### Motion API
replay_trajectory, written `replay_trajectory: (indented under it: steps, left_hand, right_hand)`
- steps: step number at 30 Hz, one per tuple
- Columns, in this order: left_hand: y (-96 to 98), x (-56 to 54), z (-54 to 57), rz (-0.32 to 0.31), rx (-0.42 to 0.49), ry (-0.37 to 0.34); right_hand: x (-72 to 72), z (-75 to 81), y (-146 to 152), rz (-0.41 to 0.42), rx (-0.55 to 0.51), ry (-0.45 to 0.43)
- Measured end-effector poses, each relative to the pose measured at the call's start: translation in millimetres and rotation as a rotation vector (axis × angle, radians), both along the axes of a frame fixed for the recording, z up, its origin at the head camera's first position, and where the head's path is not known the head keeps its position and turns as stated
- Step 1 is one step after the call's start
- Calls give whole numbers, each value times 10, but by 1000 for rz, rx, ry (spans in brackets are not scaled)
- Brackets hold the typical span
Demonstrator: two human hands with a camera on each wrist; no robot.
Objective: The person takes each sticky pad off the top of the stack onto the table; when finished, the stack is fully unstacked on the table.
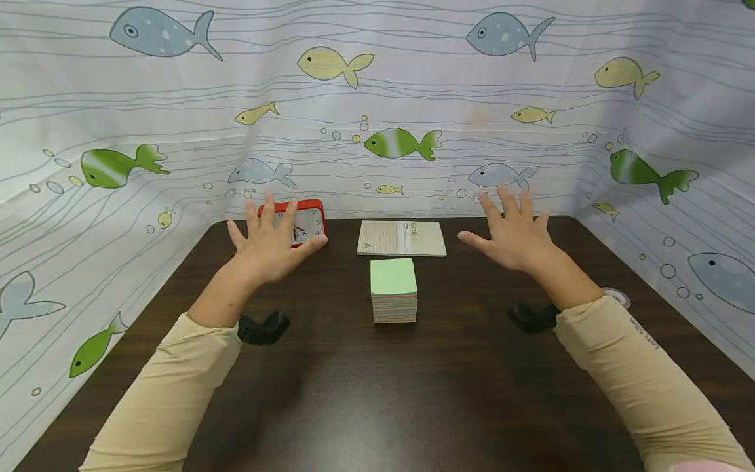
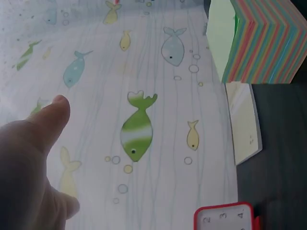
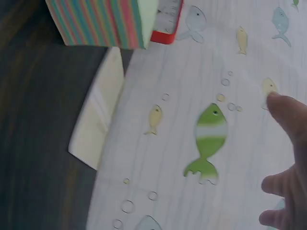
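Observation:
Both hands are raised above the dark table with fingers spread, holding nothing. My left hand (image 1: 267, 248) is nearest the red clock (image 1: 309, 223), part of which it hides in the head view. On the other side, my right hand (image 1: 514, 235) hovers to the right of a cream notepad (image 1: 401, 238) marked "Gambit". Between the hands stands a tall block of sticky notes (image 1: 394, 290), pale green on top with multicoloured layered sides. In the left wrist view the thumb (image 2: 45, 120) shows at the left edge; in the right wrist view the thumb (image 3: 288, 112) shows at the right.
A white curtain (image 1: 413, 85) printed with fish surrounds the table (image 1: 366, 387) at the back and sides. Black wrist straps (image 1: 263, 328) sit at both sleeve cuffs. Behind the right forearm, a round pale object (image 1: 617, 297) lies partly hidden on the table.

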State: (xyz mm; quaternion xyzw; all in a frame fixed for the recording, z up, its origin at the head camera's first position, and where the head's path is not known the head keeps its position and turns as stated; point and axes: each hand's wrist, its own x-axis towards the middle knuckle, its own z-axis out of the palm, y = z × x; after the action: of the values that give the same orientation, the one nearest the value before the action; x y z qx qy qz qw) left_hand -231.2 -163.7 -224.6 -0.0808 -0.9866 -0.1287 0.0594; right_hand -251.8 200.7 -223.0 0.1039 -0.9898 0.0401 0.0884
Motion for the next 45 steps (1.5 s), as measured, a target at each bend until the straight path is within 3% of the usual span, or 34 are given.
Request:
replay_trajectory:
  steps: [9,18,24,31,37,45]
  left_hand:
    - [135,-48,-269,-87,72,-56]
    - [300,-88,-579,-251,280,-65]
    - [476,-154,-750,-334,408,-184]
    - [593,-239,-959,-365,539,-314]
    - [665,-357,-1121,-388,609,-321]
    - [727,-509,-1215,-414,683,-323]
  right_hand:
    - [-78,-370,-173,205,-76,62]
    - [-89,-594,-437,347,-191,-62]
    - [-130,-686,-571,392,-303,-219]
    - [-232,-780,-693,450,-321,-255]
    - [-293,-851,-736,473,-299,-294]
    - [-336,-882,-735,470,-279,-306]
